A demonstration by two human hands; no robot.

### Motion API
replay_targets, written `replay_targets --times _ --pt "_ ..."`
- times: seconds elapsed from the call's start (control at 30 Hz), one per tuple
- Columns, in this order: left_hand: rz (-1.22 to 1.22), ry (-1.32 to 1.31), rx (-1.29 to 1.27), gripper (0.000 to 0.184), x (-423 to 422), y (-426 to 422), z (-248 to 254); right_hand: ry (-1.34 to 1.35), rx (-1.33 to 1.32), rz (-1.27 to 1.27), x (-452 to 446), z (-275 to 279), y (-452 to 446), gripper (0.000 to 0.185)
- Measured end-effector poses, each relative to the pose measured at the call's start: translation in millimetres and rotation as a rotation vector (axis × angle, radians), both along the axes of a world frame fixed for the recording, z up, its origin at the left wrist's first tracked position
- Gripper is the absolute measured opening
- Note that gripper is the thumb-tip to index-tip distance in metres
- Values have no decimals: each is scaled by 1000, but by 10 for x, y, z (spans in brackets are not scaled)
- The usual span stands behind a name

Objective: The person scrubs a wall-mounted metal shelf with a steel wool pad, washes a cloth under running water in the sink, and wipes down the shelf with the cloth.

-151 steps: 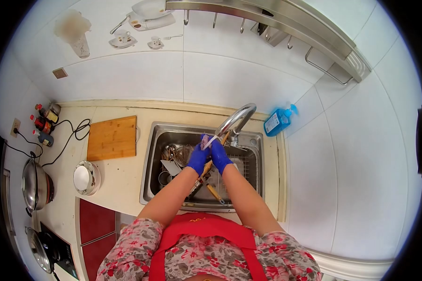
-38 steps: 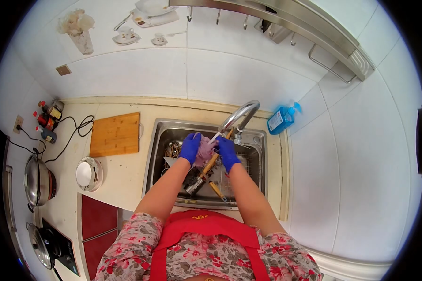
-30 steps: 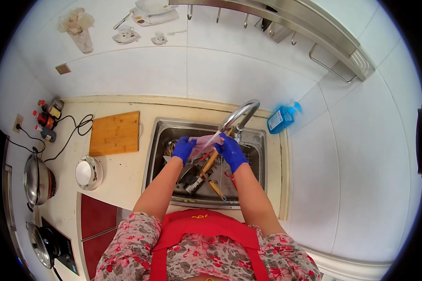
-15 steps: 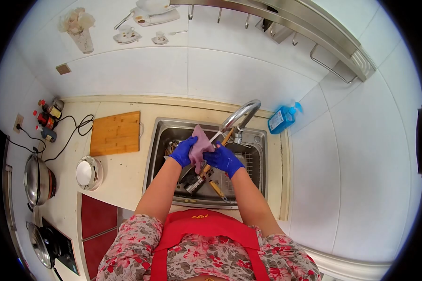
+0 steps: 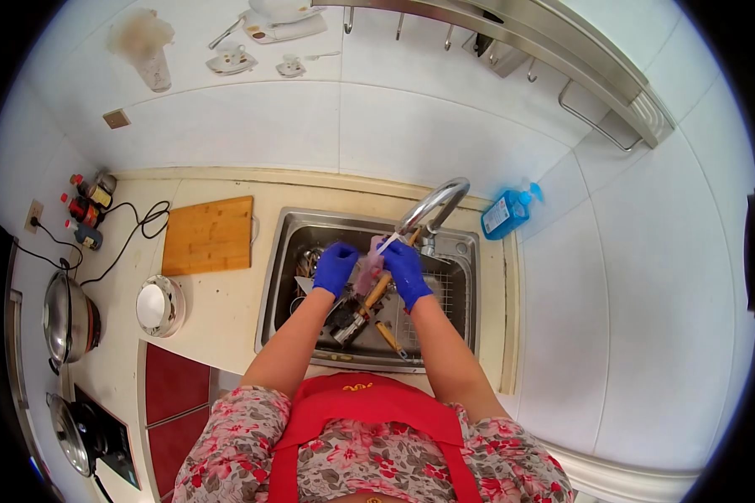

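Both my hands wear blue gloves and are over the sink. A pink cloth, smeared by motion, hangs between them below the tap. My right hand grips the cloth near the spout, where a white streak that looks like running water passes its fingers. To the left of the cloth is my left hand, its fingers curled closed; what they hold, if anything, is hidden. Beneath the hands lie a wooden handle, a yellow-handled utensil and several metal utensils, partly covered.
A wooden cutting board and stacked bowls are on the counter left of the sink. A blue pump bottle stands behind right. Sauce bottles, a cord and a lidded pot are farther left. A hooked rail hangs above.
My left hand has moved away from the cloth to the left. My right hand has shifted slightly up and right. The cloth, spread before, now hangs narrower.
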State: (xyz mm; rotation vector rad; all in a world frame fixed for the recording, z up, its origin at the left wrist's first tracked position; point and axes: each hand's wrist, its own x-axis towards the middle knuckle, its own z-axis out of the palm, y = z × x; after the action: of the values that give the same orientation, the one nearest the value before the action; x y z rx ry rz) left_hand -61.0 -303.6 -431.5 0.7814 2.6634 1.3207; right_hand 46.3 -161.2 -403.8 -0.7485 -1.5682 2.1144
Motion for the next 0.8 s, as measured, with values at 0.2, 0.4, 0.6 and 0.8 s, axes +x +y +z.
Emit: replay_targets --times 0.2,0.4,0.6,0.8 --pt "-79 -694 299 22 40 168 364 -108 176 205 -73 -38 -142 19" --pt "-213 -493 273 20 44 174 363 -51 4 77 16 105 -184 20" --pt "-245 -557 190 19 39 175 330 -188 490 32 14 112 -105 20" --pt "-206 -663 323 22 -145 192 -18 -202 198 126 49 175 -65 30"
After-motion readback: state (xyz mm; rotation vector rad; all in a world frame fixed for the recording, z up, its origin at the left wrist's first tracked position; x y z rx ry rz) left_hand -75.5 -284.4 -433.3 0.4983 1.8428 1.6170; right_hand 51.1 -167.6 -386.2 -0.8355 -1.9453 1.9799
